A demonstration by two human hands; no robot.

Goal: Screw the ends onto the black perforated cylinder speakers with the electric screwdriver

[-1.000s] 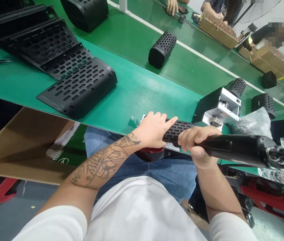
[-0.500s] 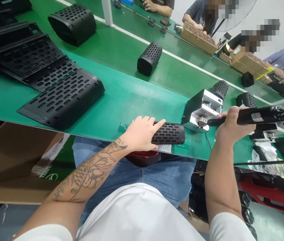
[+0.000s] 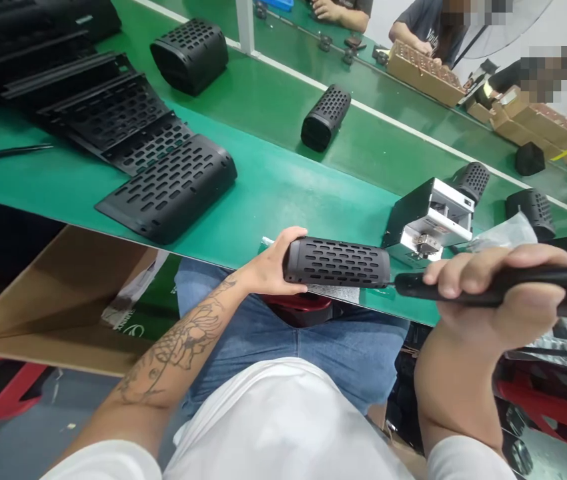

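Note:
At the table's near edge lies a black slotted speaker housing. My left hand grips its left end, thumb and fingers on opposite sides. In my right hand is a black electric screwdriver, held sideways. Its bit reaches the housing's right end; whether it sits in a screw I cannot tell. Just behind the tool stands a silver and black screw feeder. A clear plastic piece with a grey pad shows beneath the housing.
Several slotted black shells are stacked at left, near black tweezers. Further housings stand on the green conveyor behind. An open cardboard box sits below left. Across the line, people work beside cardboard trays.
My right hand has brought the screwdriver from the screw feeder down to the housing's right end. My left hand has shifted from on top of the housing to its left end. The view has shifted slightly.

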